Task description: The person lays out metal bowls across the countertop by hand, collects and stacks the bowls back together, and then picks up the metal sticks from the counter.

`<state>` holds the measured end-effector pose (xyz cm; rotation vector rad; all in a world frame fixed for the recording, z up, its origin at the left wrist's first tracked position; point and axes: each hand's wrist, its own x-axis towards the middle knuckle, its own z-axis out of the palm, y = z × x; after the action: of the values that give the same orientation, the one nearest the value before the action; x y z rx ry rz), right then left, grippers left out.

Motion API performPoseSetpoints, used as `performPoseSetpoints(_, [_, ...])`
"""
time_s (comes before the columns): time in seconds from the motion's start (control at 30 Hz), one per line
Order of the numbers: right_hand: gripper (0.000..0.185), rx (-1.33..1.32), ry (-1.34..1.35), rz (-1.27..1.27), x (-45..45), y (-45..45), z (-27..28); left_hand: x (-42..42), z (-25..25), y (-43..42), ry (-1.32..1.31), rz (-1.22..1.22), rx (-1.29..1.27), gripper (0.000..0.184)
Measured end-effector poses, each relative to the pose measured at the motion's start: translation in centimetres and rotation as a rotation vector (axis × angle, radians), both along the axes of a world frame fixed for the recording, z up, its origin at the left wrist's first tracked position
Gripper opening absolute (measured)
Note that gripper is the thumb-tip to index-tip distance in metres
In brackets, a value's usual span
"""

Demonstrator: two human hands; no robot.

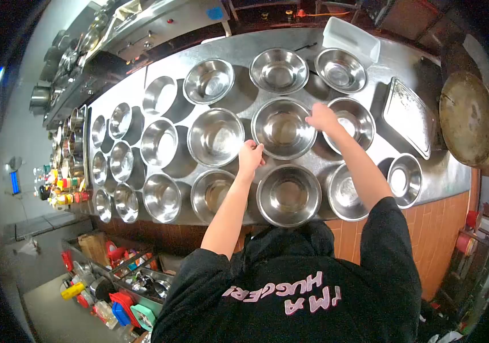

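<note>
Head view: I have the left hand and right hand curled nearly closed at opposite rims of a round silver metal bowl between them, probably steadying it evenly among neighbouring bowls on the counter.

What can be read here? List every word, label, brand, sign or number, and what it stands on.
"I'M A HUGGER": pink-and-white lettering on the black garment; the mark after the R looks like "!".
Unreadable, too small or blurred: any labels on the red and yellow bottles, any print on the blue patch.
No readable brand or number.
</note>
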<state>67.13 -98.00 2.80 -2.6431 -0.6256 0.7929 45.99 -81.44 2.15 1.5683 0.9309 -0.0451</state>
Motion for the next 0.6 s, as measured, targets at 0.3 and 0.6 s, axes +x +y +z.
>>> performPoseSetpoints(0.3, [0.022,0.582,-0.256,-0.112,-4.7,-4.6,8.4,-1.9,6.3,0.0,-0.403,-0.045,0.238,0.010])
performPoseSetpoints(0.6, [0.009,0.927,-0.888,0.326,-18.6,-9.3,16.2,-9.6,10.0,1.3,-0.947,-0.161,1.043,0.023])
